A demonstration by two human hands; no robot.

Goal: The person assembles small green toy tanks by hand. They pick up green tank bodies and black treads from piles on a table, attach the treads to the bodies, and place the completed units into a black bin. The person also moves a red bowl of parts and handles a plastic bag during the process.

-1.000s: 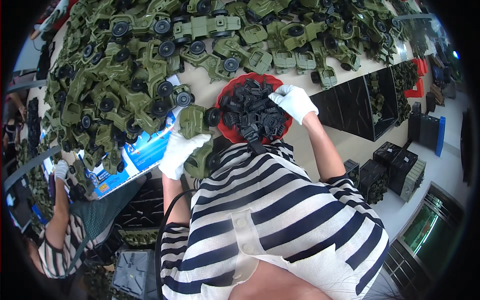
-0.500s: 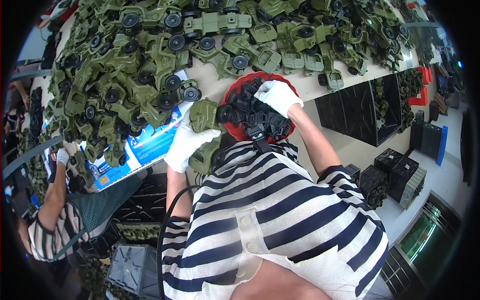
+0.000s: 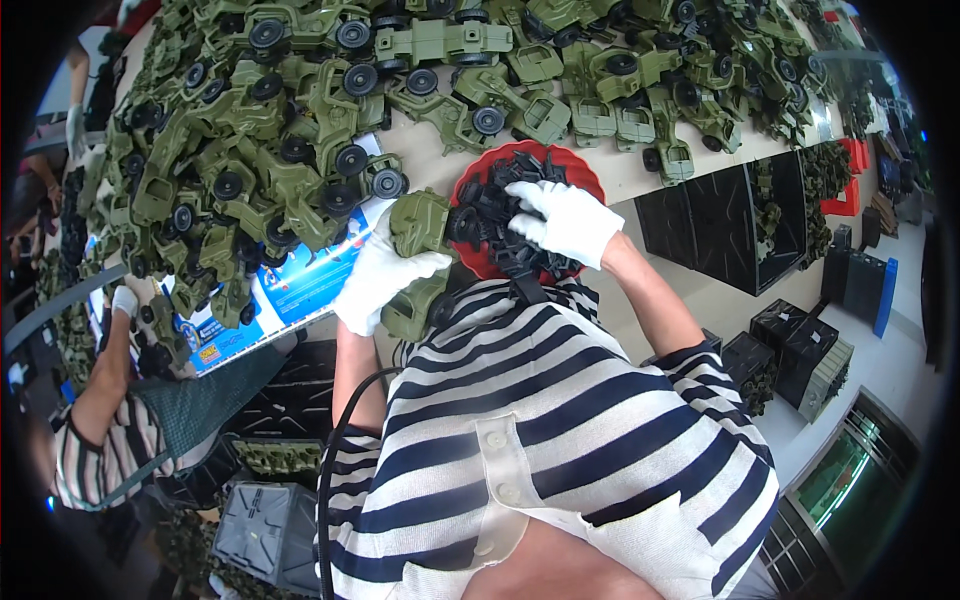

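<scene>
My left hand (image 3: 375, 278), in a white glove, is closed around a green toy jeep (image 3: 418, 222) with black wheels, held at the left side of a red bowl (image 3: 590, 176). Small black plastic parts (image 3: 488, 202) fill the bowl; their exact shape is hard to make out. Over them is my right hand (image 3: 572, 222), also gloved, its fingers apart and touching the heap. I see no part held in it, though the undersides of the fingers are hidden.
Many green toy jeeps (image 3: 445, 42) are heaped across the table (image 3: 425, 145). A blue printed cardboard sheet (image 3: 310, 285) lies at the left edge. Black crates (image 3: 695, 215) stand to the right. Another person's gloved hand (image 3: 124, 300) is at the far left.
My right hand has shifted slightly right and toward me over the bowl, and its fingers have spread from a closed grasp. The left hand keeps its hold on the toy jeep.
</scene>
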